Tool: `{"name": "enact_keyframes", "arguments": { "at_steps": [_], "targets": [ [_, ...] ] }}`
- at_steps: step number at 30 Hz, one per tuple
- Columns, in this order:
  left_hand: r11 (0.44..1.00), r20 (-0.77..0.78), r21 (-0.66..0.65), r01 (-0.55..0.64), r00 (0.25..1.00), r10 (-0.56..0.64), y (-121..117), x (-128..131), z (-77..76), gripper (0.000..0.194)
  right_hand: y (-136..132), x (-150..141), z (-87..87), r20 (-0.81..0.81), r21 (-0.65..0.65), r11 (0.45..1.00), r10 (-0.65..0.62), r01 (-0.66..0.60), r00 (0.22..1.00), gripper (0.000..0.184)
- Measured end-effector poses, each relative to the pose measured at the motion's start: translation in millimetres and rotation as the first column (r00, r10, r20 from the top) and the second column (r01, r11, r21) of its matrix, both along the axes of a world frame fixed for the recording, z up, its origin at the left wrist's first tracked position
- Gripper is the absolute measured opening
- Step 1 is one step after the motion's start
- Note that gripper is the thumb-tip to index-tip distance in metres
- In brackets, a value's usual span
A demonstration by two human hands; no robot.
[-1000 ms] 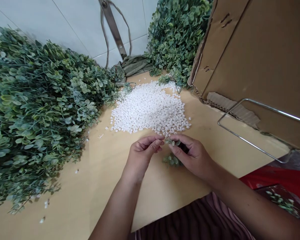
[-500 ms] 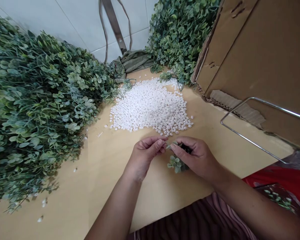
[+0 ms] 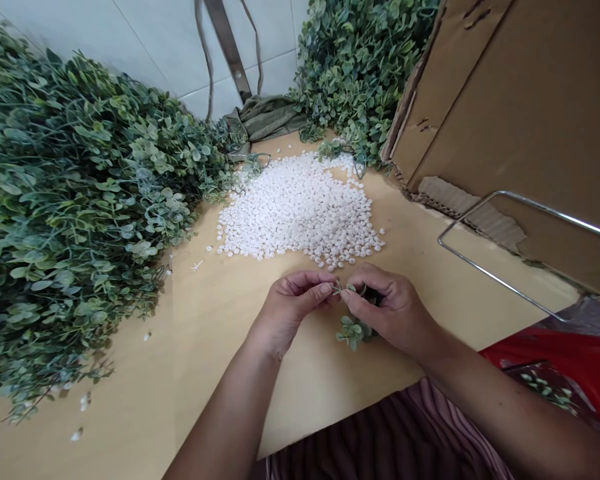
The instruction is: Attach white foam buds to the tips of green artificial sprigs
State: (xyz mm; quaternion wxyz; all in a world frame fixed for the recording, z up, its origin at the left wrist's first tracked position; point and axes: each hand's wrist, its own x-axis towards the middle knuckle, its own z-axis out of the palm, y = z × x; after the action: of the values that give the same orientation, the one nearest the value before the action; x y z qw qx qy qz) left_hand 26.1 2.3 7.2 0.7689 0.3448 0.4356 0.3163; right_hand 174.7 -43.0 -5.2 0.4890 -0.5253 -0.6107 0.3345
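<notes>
In my right hand [image 3: 387, 303] is an artificial leaf sprig [image 3: 353, 331], held between thumb and curled fingers; its green leaves hang below the palm. My left hand [image 3: 300, 297] is closed in a pinch right at the thin green tip of that sprig, thumb against forefinger. Whatever sits between those left fingertips is too small to make out. Just beyond both hands a heap of small white beads [image 3: 300, 207] spreads over the tan tabletop [image 3: 220, 353].
A big mass of artificial greenery [image 3: 80, 200] fills the left side, with another bunch [image 3: 365, 73] at the back. On the right stand a cardboard box [image 3: 520, 113] and a bent metal wire frame [image 3: 500, 277]. Something red [image 3: 555, 353] lies below the table's right edge.
The fingertips of both hands have come closer together at the sprig's tip. My right hand has tilted slightly, its forefinger lifting. The view has shifted a little.
</notes>
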Motion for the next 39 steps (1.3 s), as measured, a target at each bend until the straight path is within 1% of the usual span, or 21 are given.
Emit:
{"name": "enact_keyframes", "arguments": {
  "at_steps": [9,22,31,39],
  "targets": [
    [1.000,0.029,-0.017,-0.005,1.000,0.005,0.6,-0.2,0.6,0.022,-2.3,-0.5,-0.2,-0.008,-0.021,1.000,0.014,-0.015,1.000,0.021],
    [0.999,-0.016,0.031,-0.025,1.000,0.026,-0.2,2.4,-0.8,0.025,-1.4,-2.2,-1.6,0.030,-0.007,0.999,-0.043,0.043,0.999,0.021],
    [0.999,-0.013,0.033,-0.026,1.000,0.026,0.0,2.8,-1.4,0.023,-1.6,-1.6,-0.5,0.006,-0.026,0.999,-0.034,0.034,0.999,0.021],
    [0.999,-0.030,0.043,-0.026,0.999,0.028,-0.9,2.9,-1.7,0.024,-1.7,-1.3,-0.5,0.010,-0.025,0.998,-0.058,0.058,0.998,0.021]
  ]
}}
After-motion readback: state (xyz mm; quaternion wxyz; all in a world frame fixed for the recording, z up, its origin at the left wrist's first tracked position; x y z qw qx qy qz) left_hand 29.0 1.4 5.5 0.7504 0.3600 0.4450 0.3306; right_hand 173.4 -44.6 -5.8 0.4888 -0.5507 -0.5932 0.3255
